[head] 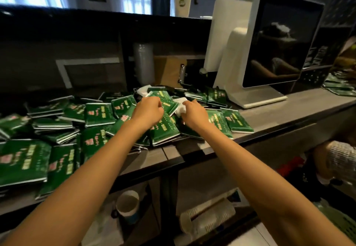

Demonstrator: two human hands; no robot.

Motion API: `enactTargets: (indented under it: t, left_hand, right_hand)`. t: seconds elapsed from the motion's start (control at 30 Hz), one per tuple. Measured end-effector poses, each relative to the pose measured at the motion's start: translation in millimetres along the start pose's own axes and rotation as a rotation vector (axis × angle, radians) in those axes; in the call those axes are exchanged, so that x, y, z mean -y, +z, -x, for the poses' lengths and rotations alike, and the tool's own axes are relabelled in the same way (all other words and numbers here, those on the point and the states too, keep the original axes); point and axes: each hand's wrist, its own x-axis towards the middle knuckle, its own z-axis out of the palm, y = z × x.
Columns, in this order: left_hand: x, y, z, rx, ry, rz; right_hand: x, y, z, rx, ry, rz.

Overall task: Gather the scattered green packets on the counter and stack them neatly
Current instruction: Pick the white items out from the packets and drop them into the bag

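Several green packets (98,113) with pink and yellow print lie scattered and overlapping across the grey counter (273,111), from the left edge to the middle. My left hand (147,112) and my right hand (194,114) reach into the heap's far middle. Both have fingers curled on a tilted green packet (163,99) between them. The right hand's fingertips touch a white piece (180,109) at that packet's edge; whether it grips it is unclear. Larger blurred packets (23,161) lie near me on the left.
A white touchscreen terminal (277,45) stands on the counter at the right, with more green packets (339,86) beyond it. A dark raised back wall (77,39) runs behind the heap. Paper cups (128,206) and a cup sleeve (208,217) sit on the shelf below. Another person's sleeve (341,159) shows at right.
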Motion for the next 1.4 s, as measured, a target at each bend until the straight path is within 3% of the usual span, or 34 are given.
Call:
enactTargets:
  t: [0.13, 0.3, 0.5, 0.63, 0.8, 0.93, 1.03, 1.23, 1.4]
  left_hand:
    - [13, -7, -19, -0.052, -0.035, 0.037]
    - [36, -6, -49, -0.143, -0.100, 0.086]
    - [59, 8, -87, 0.004, -0.230, 0.015]
    - [68, 13, -106, 0.033, -0.277, 0.158]
    - [69, 9, -125, -0.076, -0.270, 0.185]
    - [71, 13, -143, 0.051, -0.281, 0.157]
    - [76, 18, -151, 0.054, -0.302, 0.198]
    - [76, 10, -152, -0.145, -0.278, 0.307]
    - [62, -23, -127, -0.278, -0.154, 0.250]
  right_hand:
    - [0, 5, -14, -0.047, -0.011, -0.063]
    - [4, 1, -26, -0.316, 0.037, -0.025]
    - [11, 3, -44, -0.478, 0.064, -0.093]
    - [17, 13, -51, -0.374, 0.044, -0.137]
    - [32, 25, -61, -0.321, -0.006, -0.141]
    - [40, 30, -70, -0.283, -0.031, -0.124]
    - [39, 34, -74, -0.237, -0.031, -0.090]
    - [33, 37, -75, -0.236, -0.026, -0.090]
    - [36, 30, -67, -0.301, -0.036, -0.148]
